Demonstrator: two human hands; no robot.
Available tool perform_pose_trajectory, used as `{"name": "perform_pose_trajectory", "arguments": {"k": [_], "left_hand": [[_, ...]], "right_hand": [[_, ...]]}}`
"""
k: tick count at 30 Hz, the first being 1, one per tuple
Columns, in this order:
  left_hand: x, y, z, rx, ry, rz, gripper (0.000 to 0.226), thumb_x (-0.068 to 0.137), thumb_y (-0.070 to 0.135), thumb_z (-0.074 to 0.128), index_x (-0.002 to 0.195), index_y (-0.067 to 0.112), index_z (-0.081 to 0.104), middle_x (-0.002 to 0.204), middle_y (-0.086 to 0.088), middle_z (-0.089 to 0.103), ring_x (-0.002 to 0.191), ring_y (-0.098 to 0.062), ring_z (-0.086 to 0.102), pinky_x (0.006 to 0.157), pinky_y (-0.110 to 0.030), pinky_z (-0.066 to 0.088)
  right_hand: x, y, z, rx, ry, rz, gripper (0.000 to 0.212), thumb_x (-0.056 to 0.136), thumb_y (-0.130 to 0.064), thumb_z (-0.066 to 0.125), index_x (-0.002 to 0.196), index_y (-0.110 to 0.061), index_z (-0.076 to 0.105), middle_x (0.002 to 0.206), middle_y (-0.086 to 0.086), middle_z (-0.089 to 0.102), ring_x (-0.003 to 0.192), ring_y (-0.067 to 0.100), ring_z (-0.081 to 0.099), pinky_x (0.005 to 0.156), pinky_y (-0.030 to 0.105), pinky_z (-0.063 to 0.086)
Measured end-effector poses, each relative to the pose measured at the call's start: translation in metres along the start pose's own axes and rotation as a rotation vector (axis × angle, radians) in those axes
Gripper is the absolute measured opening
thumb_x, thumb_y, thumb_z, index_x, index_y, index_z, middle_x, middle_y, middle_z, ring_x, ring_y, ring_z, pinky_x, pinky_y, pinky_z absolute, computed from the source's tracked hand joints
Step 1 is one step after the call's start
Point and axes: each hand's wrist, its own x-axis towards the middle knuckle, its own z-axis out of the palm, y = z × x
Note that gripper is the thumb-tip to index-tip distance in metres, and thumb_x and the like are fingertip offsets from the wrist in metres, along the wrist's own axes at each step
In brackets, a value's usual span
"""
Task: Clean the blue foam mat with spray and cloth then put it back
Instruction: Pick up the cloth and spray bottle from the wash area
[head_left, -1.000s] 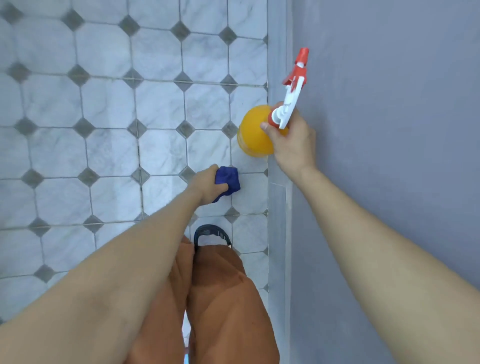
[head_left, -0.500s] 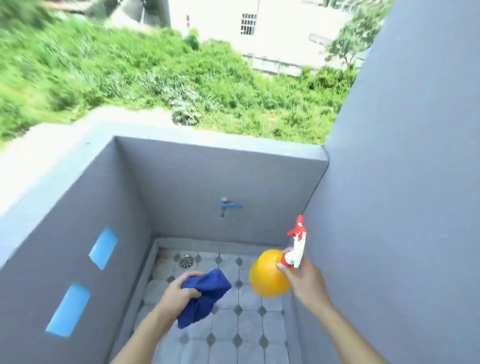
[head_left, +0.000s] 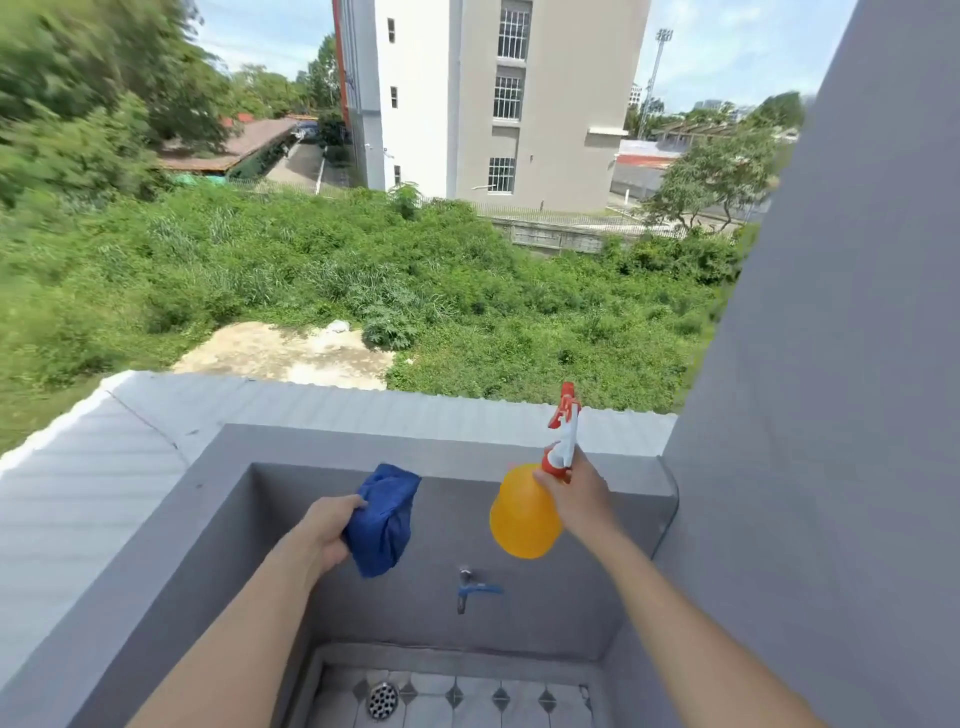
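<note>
I have both arms stretched forward over a grey walled wash area. My left hand (head_left: 324, 530) is closed around a bunched blue cloth (head_left: 383, 517); the cloth bulges out to the right of my fingers, its long axis roughly upright, the top edge level with the rim of the grey wall (head_left: 218, 499) and the lower end hanging free. My right hand (head_left: 576, 499) is wrapped around the neck of the spray bottle (head_left: 524, 519), just under the red and white trigger head (head_left: 563, 426). The orange body sits below and to the left of my hand, while the nozzle end points up and slightly right, so the bottle's long axis runs close to vertical with a small lean. Cloth and bottle are near each other but apart. Below them, between my forearms, a blue-handled tap (head_left: 472, 590) sticks out of the far wall, and further down a round floor drain (head_left: 382, 700) sits in the tiled floor (head_left: 467, 706). The blue foam mat is not visible in my head view.
</note>
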Motion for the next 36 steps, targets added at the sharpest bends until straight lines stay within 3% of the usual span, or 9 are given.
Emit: {"name": "perform_pose_trajectory", "arguments": {"k": [5, 9, 12, 17, 20, 23, 26, 32, 36], "left_hand": [[0.036, 0.047, 0.021, -0.056, -0.156, -0.044, 0.022, 0.093, 0.012, 0.044, 0.085, -0.002, 0.058, 0.072, -0.021, 0.063, 0.066, -0.03, 0.062, 0.068, -0.037, 0.048], [0.089, 0.056, 0.011, -0.044, -0.166, -0.073, 0.039, 0.085, 0.022, 0.07, 0.108, -0.008, 0.061, 0.081, -0.022, 0.069, 0.08, -0.033, 0.066, 0.069, -0.037, 0.053], [0.126, 0.062, 0.006, 0.01, -0.087, -0.03, 0.033, 0.09, 0.017, 0.065, 0.114, -0.006, 0.058, 0.088, -0.02, 0.068, 0.084, -0.031, 0.065, 0.071, -0.037, 0.052], [0.171, 0.078, 0.001, 0.042, -0.043, -0.025, 0.041, 0.098, 0.035, 0.05, 0.117, -0.001, 0.055, 0.112, -0.023, 0.065, 0.096, -0.033, 0.064, 0.082, -0.039, 0.052], [0.182, 0.085, -0.002, -0.012, -0.145, -0.04, 0.06, 0.083, 0.054, 0.065, 0.114, 0.002, 0.058, 0.109, -0.021, 0.069, 0.099, -0.033, 0.067, 0.086, -0.042, 0.054], [0.183, 0.087, 0.002, 0.085, -0.217, -0.029, 0.07, 0.062, 0.032, 0.088, 0.114, -0.002, 0.056, 0.103, -0.024, 0.07, 0.094, -0.034, 0.069, 0.079, -0.042, 0.057], [0.19, 0.087, 0.017, 0.148, -0.179, -0.005, 0.055, 0.071, 0.009, 0.081, 0.115, -0.005, 0.053, 0.103, -0.026, 0.068, 0.091, -0.034, 0.068, 0.073, -0.038, 0.055], [0.205, 0.081, 0.042, 0.351, -0.272, 0.043, 0.018, 0.091, 0.017, 0.059, 0.101, 0.002, 0.058, 0.088, -0.017, 0.069, 0.093, -0.033, 0.066, 0.08, -0.04, 0.054], [0.212, 0.077, 0.055, 0.557, -0.148, 0.153, 0.033, 0.072, 0.031, 0.077, 0.091, 0.011, 0.059, 0.108, -0.008, 0.057, 0.095, -0.025, 0.064, 0.062, -0.033, 0.054]], "right_hand": [[0.076, -0.012, 0.019, -0.008, -0.02, 0.012, 0.021, 0.09, -0.017, 0.064, 0.109, -0.02, 0.056, 0.098, 0.0, 0.064, 0.092, 0.021, 0.058, 0.064, 0.021, 0.04], [0.116, -0.016, 0.045, -0.03, -0.048, 0.049, 0.021, 0.09, -0.018, 0.064, 0.109, -0.019, 0.056, 0.098, 0.002, 0.064, 0.09, 0.021, 0.057, 0.064, 0.022, 0.041], [0.137, -0.018, 0.061, -0.032, -0.011, 0.083, 0.022, 0.09, -0.018, 0.064, 0.111, -0.018, 0.055, 0.096, 0.002, 0.063, 0.088, 0.022, 0.057, 0.064, 0.029, 0.041], [0.16, -0.021, 0.085, -0.047, 0.053, 0.109, 0.018, 0.092, -0.018, 0.061, 0.105, -0.024, 0.051, 0.088, -0.005, 0.061, 0.087, 0.023, 0.058, 0.065, 0.031, 0.042], [0.164, -0.024, 0.089, -0.05, 0.119, 0.118, 0.018, 0.093, -0.017, 0.06, 0.103, -0.024, 0.047, 0.085, -0.006, 0.059, 0.084, 0.024, 0.057, 0.06, 0.028, 0.039], [0.164, -0.023, 0.09, -0.048, 0.144, 0.144, 0.021, 0.093, -0.017, 0.059, 0.107, -0.025, 0.045, 0.092, -0.001, 0.058, 0.087, 0.024, 0.054, 0.066, 0.031, 0.039], [0.165, -0.024, 0.087, -0.048, 0.119, 0.181, 0.024, 0.093, -0.017, 0.059, 0.109, -0.026, 0.044, 0.099, 0.0, 0.058, 0.092, 0.024, 0.054, 0.076, 0.032, 0.041], [0.158, -0.018, 0.084, -0.036, 0.104, 0.19, 0.026, 0.092, -0.017, 0.058, 0.111, -0.029, 0.043, 0.102, -0.003, 0.057, 0.097, 0.022, 0.055, 0.079, 0.032, 0.04], [0.16, -0.017, 0.083, -0.055, 0.092, 0.182, 0.029, 0.093, -0.017, 0.057, 0.116, -0.028, 0.042, 0.1, -0.004, 0.054, 0.092, 0.02, 0.05, 0.078, 0.031, 0.038]]}}
